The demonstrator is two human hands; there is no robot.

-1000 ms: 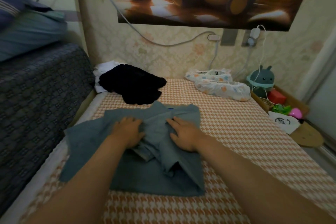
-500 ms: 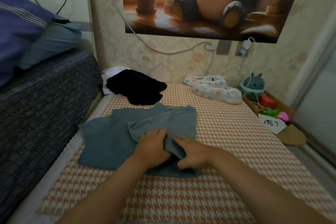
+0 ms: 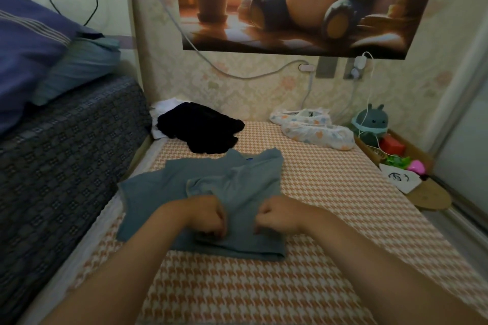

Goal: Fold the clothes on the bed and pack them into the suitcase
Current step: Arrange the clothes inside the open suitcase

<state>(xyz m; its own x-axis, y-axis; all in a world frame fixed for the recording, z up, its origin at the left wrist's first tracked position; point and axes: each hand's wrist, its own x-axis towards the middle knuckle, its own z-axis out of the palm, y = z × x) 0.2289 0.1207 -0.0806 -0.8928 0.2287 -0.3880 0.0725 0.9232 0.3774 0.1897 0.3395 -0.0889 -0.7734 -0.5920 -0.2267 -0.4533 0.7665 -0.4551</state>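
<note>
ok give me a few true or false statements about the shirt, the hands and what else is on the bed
1. Both the left hand and the right hand grip the blue-grey cotton t-shirt. True.
2. The black fabric garment is neatly folded. False: it lies crumpled, farther from the person than the t-shirt.
3. An open suitcase sits on the orange-and-white houndstooth bed cover. False: no suitcase is in view.
4. A round grey toy with ears sits at the right, near the wall. True.
</note>
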